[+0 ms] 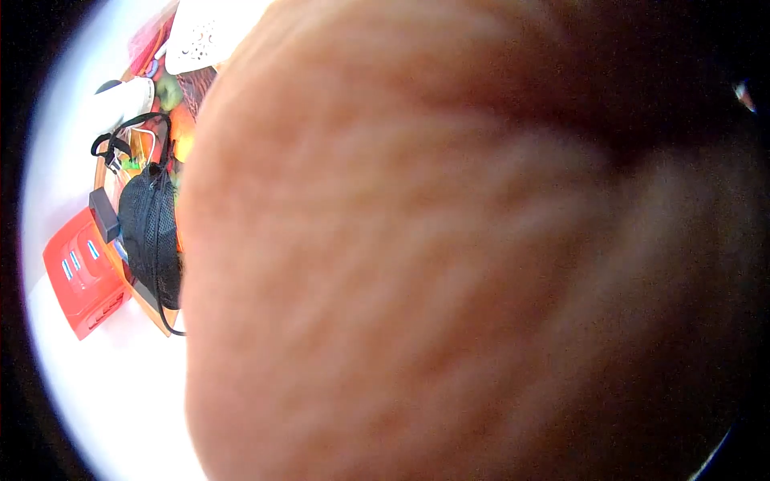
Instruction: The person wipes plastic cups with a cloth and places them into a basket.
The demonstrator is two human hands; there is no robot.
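A blurred palm [417,264], very close to the lens, covers the middle and right of the head view. Its fingers are hidden, and I cannot tell whether it is my left or my right hand. Only one hand shows. Past its left edge lies a black mesh bag [150,228] with a zip and a dark cord. Whether the hand touches anything is not visible.
Left of the palm are a red plastic box [87,272] with blue-and-white marks, a dark grey block [103,215], a green fruit-like item [168,92], a white perforated container [200,36] and a white rounded object [128,103]. The scene appears tilted sideways.
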